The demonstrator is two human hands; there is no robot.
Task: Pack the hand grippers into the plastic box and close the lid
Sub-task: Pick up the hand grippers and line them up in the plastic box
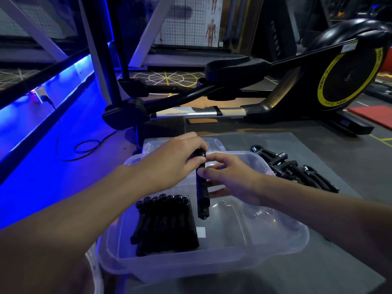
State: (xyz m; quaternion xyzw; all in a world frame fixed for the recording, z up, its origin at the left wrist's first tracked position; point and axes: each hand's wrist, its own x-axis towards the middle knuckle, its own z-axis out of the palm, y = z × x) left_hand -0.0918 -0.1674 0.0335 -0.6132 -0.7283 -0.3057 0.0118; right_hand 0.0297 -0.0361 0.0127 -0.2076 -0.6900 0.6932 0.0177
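Observation:
A clear plastic box sits in front of me on a grey mat. Several black hand grippers lie side by side in its left part. My left hand grips the top of one black hand gripper that hangs upright over the box. My right hand touches the same gripper's middle with thumb and fingers curled round it. A loose pile of hand grippers lies on the mat to the right of the box. The clear lid lies flat behind the box, partly hidden by my hands.
A black and yellow elliptical trainer stands just behind the mat. A black cable loops on the blue-lit floor at left. A red mat lies at far right.

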